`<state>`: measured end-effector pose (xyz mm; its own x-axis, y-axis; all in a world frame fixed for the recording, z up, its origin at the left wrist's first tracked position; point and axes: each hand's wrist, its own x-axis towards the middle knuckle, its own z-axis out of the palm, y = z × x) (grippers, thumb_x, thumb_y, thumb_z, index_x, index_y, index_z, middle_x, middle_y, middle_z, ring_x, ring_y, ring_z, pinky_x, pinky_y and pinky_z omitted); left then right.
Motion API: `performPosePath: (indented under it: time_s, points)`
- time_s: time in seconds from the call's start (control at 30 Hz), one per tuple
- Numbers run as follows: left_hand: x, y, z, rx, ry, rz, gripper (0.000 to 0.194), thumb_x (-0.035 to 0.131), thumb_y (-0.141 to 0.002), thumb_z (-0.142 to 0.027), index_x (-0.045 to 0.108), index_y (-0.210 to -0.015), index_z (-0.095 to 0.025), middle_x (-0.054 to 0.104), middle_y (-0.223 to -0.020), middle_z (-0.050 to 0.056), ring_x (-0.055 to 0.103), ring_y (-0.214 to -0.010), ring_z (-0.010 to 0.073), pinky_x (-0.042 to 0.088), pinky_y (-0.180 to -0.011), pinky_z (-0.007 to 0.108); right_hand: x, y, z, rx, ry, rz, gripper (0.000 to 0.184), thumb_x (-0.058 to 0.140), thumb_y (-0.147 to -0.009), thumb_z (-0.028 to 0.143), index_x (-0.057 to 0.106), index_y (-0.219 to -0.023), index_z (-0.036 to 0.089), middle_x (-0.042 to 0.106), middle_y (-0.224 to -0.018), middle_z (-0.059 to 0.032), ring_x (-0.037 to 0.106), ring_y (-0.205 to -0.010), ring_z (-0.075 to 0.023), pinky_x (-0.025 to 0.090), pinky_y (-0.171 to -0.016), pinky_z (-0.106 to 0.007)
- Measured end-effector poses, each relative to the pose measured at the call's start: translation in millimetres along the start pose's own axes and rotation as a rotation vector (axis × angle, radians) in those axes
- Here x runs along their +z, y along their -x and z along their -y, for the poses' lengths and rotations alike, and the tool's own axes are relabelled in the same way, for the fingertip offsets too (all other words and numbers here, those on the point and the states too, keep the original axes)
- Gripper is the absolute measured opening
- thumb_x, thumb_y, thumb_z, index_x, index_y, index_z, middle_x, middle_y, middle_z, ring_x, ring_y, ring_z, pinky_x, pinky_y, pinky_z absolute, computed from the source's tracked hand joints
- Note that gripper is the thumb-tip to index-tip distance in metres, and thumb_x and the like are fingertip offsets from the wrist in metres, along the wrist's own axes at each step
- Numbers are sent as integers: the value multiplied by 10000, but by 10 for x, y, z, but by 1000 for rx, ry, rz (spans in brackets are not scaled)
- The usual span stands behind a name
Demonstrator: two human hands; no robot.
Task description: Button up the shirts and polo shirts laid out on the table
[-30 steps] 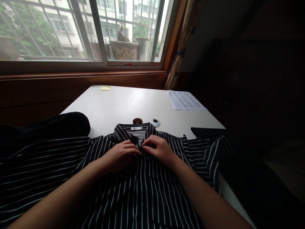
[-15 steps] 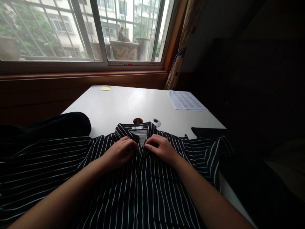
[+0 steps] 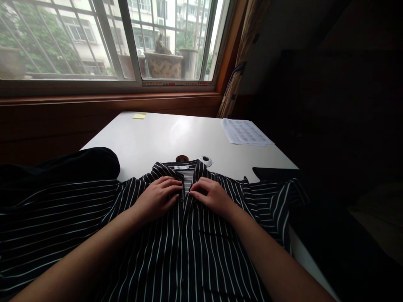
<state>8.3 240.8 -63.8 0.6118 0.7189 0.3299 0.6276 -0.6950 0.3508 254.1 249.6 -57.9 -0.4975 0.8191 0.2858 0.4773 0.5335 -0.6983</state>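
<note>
A dark shirt (image 3: 189,251) with thin white stripes lies front up across the near part of the table, its collar (image 3: 163,170) pointing away from me. My left hand (image 3: 160,196) rests on the shirt's front just below the collar, its fingers stretched out and slightly apart. Across the neck opening, my right hand (image 3: 210,193) pinches the edge of the other front panel between thumb and forefinger. A small button (image 3: 181,200) shows on the placket by my left fingertips. The white label (image 3: 181,167) is visible inside the neck.
The white table (image 3: 157,134) carries a yellow sticky note (image 3: 139,115) at the back left and printed sheets (image 3: 247,132) at the back right. Black cloth (image 3: 94,163) lies on the left. Behind the collar are a round hole (image 3: 182,158) and a white ring (image 3: 205,161).
My left fingers have loosened from the shirt's edge and straightened, uncovering the button. My right hand keeps its pinch with hardly any movement.
</note>
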Motion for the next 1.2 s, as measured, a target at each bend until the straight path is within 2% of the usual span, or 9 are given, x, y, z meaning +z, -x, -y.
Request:
performPosePath:
  time_s: [0.13, 0.33, 0.5, 0.63, 0.8, 1.2]
  points:
    - [10, -1, -5, -6, -35, 3, 365, 621, -934, -339, 618, -1292, -266, 630, -1331, 34, 519, -1277, 259, 433, -1121, 502, 9, 12, 2, -5, 27, 27, 39, 678, -897, 229, 696, -926, 210, 584, -862, -1, 577, -792, -138, 463, -742, -285]
    - [25, 3, 5, 3, -49, -14, 384, 637, -921, -306, 611, -1302, -266, 629, -1330, 38, 525, -1277, 260, 445, -1118, 505, -16, 17, -24, -30, -12, 146, 151, 766, -836, 316, 735, -953, 225, 539, -909, -3, 564, -830, -140, 483, -781, -291]
    - [34, 5, 11, -7, -46, -44, 370, 629, -923, -291, 619, -1292, -259, 641, -1316, 40, 538, -1264, 256, 458, -1108, 501, -98, 0, -29, -24, -103, 260, 132, 804, -797, 302, 763, -897, 226, 511, -892, 2, 555, -854, -142, 495, -817, -294]
    - [42, 6, 16, -16, -48, -52, 353, 619, -928, -283, 626, -1279, -252, 646, -1313, 36, 544, -1255, 251, 461, -1105, 494, -126, -1, -30, -26, -124, 311, 43, 755, -845, 218, 754, -889, 221, 522, -919, -2, 554, -885, -140, 492, -853, -296]
    - [37, 10, 27, -11, -43, -61, 360, 609, -925, -263, 627, -1285, -255, 649, -1312, 41, 551, -1246, 256, 456, -1103, 503, -89, -5, -54, -3, -95, 280, 39, 703, -878, 163, 707, -892, 199, 529, -934, -8, 552, -883, -142, 492, -851, -301]
    - [6, 8, 104, -58, -69, -58, 367, 575, -935, -271, 621, -1299, -251, 640, -1328, 45, 536, -1267, 271, 428, -1116, 520, -20, -12, -113, -24, 19, 132, 42, 668, -899, 180, 629, -903, 195, 534, -973, -26, 554, -889, -164, 483, -825, -324]
